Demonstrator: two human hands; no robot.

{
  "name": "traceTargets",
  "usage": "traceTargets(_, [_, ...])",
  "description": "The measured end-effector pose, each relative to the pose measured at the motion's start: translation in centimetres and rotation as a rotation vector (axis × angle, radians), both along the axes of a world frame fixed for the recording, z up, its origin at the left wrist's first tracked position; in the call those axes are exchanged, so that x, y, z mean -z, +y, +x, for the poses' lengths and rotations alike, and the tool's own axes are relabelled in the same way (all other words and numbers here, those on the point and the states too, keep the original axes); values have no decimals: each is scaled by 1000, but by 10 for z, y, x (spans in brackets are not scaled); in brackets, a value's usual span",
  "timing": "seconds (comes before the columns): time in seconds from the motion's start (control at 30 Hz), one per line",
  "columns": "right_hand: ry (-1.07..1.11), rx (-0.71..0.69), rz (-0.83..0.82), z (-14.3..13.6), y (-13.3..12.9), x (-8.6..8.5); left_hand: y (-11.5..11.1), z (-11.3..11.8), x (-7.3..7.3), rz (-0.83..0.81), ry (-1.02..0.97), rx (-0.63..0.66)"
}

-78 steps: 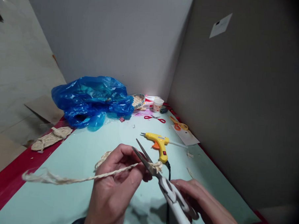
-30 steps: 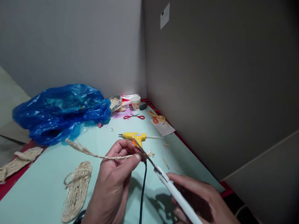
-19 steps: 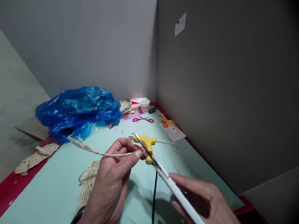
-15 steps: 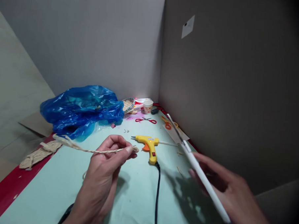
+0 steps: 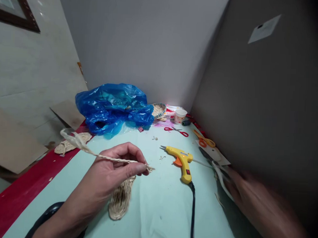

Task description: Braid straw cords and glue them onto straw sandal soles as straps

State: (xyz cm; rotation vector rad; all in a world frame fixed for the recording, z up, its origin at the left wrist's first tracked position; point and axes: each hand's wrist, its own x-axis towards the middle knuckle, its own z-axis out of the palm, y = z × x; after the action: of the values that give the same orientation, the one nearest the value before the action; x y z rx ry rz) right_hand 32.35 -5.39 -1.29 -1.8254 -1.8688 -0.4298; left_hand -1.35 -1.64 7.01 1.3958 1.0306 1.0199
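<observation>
My left hand (image 5: 114, 176) is closed, pinching a twisted straw cord (image 5: 117, 160) between thumb and fingers. The cord's frayed end sticks out past my fingertips, and its loose, unravelled end trails to the left. Below that hand is a woven straw sole (image 5: 120, 199), its upper part hidden; whether it joins the cord I cannot tell. At the right side, my right hand (image 5: 252, 200), smeared by motion, is on a pair of scissors (image 5: 217, 164) with dark blades and white handles. A yellow glue gun (image 5: 184, 164) lies between the hands, a glue stick in its back.
Further back are a blue plastic bag (image 5: 114, 110), a small woven basket (image 5: 158, 111), a paper cup (image 5: 180, 116), red scissors (image 5: 176, 131) and orange scissors (image 5: 204, 139). Another woven sole (image 5: 72, 144) lies at the red left edge. The gun's black cable (image 5: 193, 211) runs toward me. Grey panels rise behind and right.
The view has turned left. My right hand has lowered the white-handled scissors toward the table's right side. My left hand keeps its pinch on the cord, and the sole below it now shows.
</observation>
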Motion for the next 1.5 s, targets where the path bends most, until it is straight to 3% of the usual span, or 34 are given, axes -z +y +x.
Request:
traceTargets(0.07, [-20, -81, -69, -25, 1, -24, 0, -3, -1, 19, -11, 32])
traceTargets(0.17, [246, -364, 12, -80, 3, -58, 1, -4, -1, 30, -27, 59])
traceTargets(0.23, [388, -527, -37, -115, 6, -73, 1, -5, 0, 32, -14, 73])
traceTargets(0.33, [524, -730, -79, -149, 15, -77, 2, -5, 3, 26, 20, 91])
traceTargets(0.5, [519, -904, 0, -160, 31, -62, 8, -6, 12, -11, 61, 2])
traceTargets(0.7, [531, -891, 81, -159, 35, -47, 11, -4, 18, -134, 6, -18])
traceTargets(0.93, [507, -848, 81, -160, 36, -36, 12, 0, 20, -148, -44, -107])
traceTargets(1.27, [475, -730, 11, -157, 41, -33, 19, 5, 31, -143, -40, -19])
traceTargets(1.5, [302, -717, 166, -164, 44, -25, 16, 13, 35, -99, -35, -35])
